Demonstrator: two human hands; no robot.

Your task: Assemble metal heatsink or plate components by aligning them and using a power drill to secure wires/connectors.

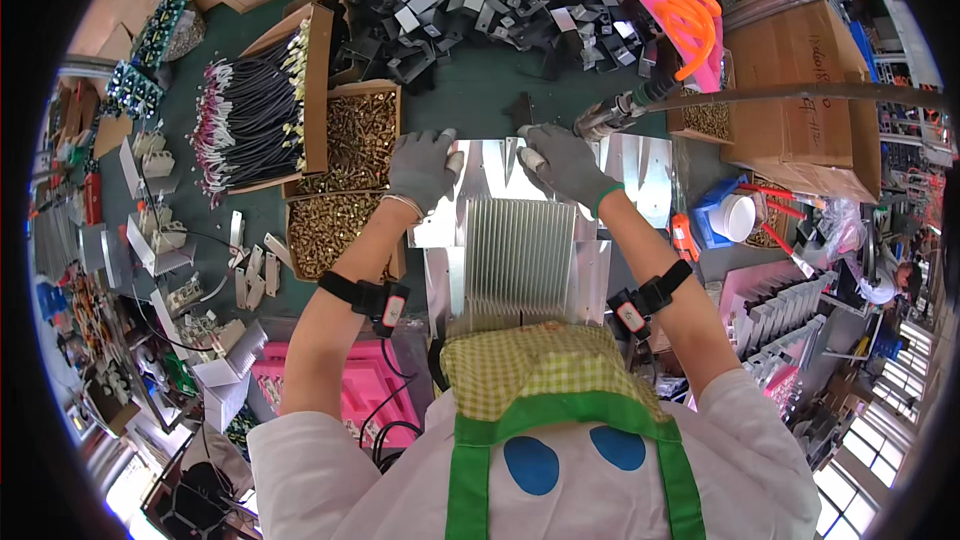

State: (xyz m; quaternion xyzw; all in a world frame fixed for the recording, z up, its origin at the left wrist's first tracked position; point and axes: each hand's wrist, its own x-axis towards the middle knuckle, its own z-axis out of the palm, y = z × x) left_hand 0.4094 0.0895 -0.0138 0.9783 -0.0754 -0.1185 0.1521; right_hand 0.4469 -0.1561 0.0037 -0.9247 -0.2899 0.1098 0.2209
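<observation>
A shiny metal plate [652,175] lies on the bench in front of me, with a finned heat sink [520,255] at its middle, fins running toward my body. My left hand [424,170], in a grey glove, is closed over the plate's far left part, thumb on the metal. My right hand [568,168], gloved alike, bends its fingers over the far edge right of the middle. What the fingertips touch beneath is hidden. Just beyond that edge a small black bracket [523,110] stands close to my right fingers.
Left are cartons of brass fittings [345,135] and black cables [262,105]. Black brackets [470,5] are heaped at the back. A powered screwdriver [610,115] and an orange coiled hose [695,10] are at the right, near a white cup [732,218] and a large carton [800,105].
</observation>
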